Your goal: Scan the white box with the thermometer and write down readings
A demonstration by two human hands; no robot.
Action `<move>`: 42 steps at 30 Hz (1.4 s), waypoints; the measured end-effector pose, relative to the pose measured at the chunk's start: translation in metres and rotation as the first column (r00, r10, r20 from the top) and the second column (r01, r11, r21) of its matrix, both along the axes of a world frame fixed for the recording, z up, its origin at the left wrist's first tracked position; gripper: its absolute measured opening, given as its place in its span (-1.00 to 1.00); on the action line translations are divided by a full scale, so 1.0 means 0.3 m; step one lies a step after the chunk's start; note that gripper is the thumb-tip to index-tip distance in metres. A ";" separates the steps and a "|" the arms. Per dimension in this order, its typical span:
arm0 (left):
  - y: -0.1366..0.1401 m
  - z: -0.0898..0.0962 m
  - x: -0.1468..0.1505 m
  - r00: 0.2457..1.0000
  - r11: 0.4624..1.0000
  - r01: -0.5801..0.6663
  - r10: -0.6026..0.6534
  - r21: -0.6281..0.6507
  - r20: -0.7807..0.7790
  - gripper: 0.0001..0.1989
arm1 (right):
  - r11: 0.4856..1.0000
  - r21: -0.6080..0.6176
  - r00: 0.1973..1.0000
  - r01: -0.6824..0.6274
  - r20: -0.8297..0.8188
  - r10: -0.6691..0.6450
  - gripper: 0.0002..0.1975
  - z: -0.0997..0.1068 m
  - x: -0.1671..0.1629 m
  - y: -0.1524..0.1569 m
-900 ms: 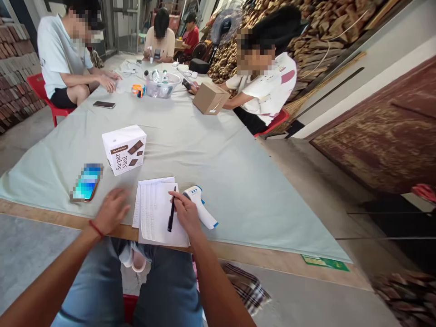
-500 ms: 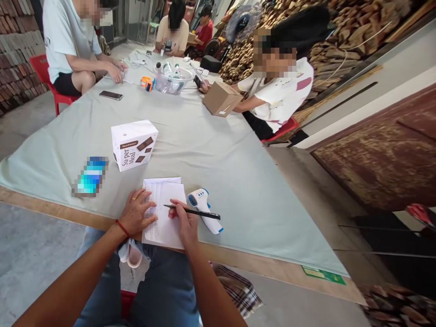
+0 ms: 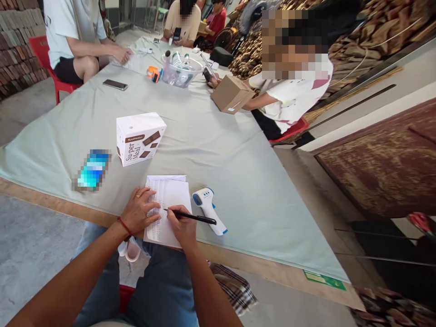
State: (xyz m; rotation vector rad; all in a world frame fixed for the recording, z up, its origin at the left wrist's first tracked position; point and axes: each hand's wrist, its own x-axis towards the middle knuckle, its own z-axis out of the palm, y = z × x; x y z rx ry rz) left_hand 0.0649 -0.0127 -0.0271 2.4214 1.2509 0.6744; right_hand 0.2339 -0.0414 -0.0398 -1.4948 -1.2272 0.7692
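While sitting at a cloth-covered table [image 3: 218, 154], faces a white box [image 3: 141, 141] standing upright just beyond the paper [image 3: 177, 194], with a lit phone [image 3: 92, 170] lying near its left side. Has a dark phone [image 3: 116, 85] farther up, then a clear bowl [image 3: 185, 80] of bottles [image 3: 176, 60], an orange thing [image 3: 153, 73] just beside it, and a cardboard box [image 3: 233, 95] to the right — close to a co-worker [image 3: 304, 97] in a patterned white shirt. Has a white-and-blue thermometer [image 3: 206, 199] lying just right of the paper, handle near the back end of the black pen [image 3: 199, 218].

Has the paper at the near edge: overlapping white sheets, filled on the left with rows too small to read, bare on the right. Slants the pen, tip near the paper's middle — cannot tell if touching.

Rests the left hand [image 3: 139, 212] palm down on the paper's left side, fingers spread, gripping nothing, covering some rows. Pinches the pen in the right hand [image 3: 184, 225], fingers curled, over the paper's lower right.
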 end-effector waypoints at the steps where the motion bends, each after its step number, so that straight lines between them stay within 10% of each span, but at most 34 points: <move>1: 0.000 0.001 0.000 1.000 1.000 0.002 -0.002 0.001 -0.003 -0.79 | 1.000 0.000 1.000 -0.008 0.005 0.008 -0.86 0.000 0.000 0.000; 42: -0.002 -0.004 -0.010 1.000 1.000 -0.025 0.025 0.002 0.014 -0.79 | 0.995 0.099 0.999 -0.028 -0.013 0.029 -0.90 -0.020 -0.006 0.007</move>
